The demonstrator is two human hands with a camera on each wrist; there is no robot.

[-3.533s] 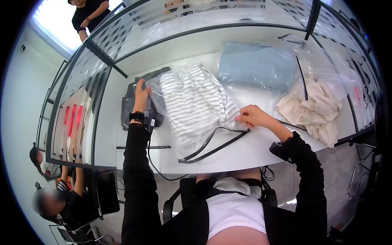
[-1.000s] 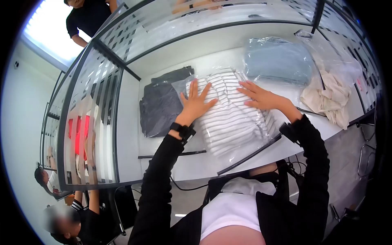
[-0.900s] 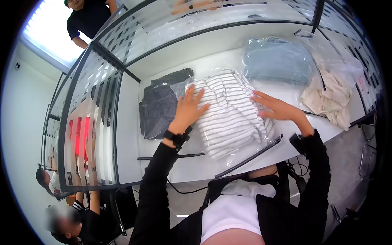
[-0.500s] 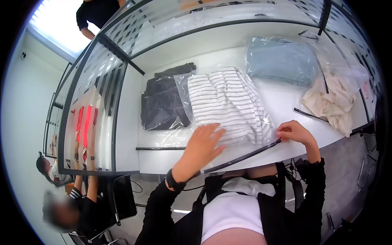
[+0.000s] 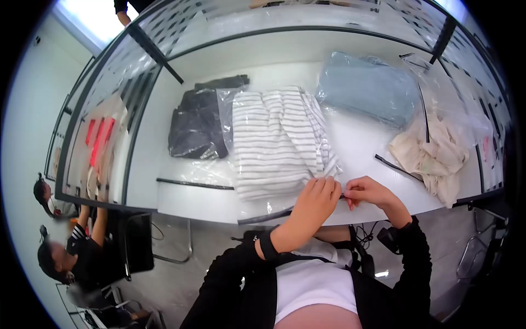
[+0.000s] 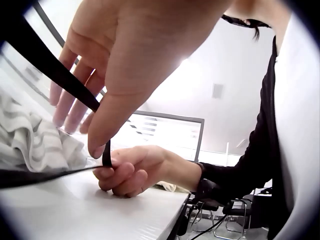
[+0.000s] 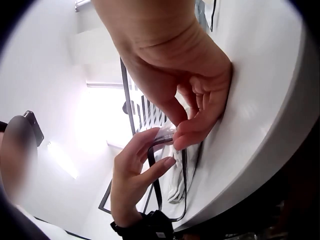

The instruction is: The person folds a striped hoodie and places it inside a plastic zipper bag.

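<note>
A white garment with grey stripes [image 5: 274, 142] lies folded inside a clear plastic bag [image 5: 226, 120] at the table's middle. Black strips edge the bag's mouth, which faces the person; one black strip [image 5: 266, 217] runs along the table's front. At the mouth's right corner, my right hand [image 5: 375, 193] pinches the strip's end between thumb and curled fingers. My left hand [image 5: 313, 207] reaches across beside it, its fingertips near that corner. In the left wrist view, the left fingers [image 6: 75, 102] are fairly straight, and the black strips spread apart on either side of the thumb.
Left of the stripes lies a bagged dark grey garment [image 5: 197, 120]. A bagged light blue garment [image 5: 367, 90] lies at the back right, with a cream garment [image 5: 430, 156] and loose clear plastic nearer the right edge. Framed partitions [image 5: 109, 137] surround the table; other people sit beyond the left one.
Both hands pressed flat on the striped bag about a second ago, then came back to its front edge. The right hand took the strip's right end; the left hand moved right to join it.
</note>
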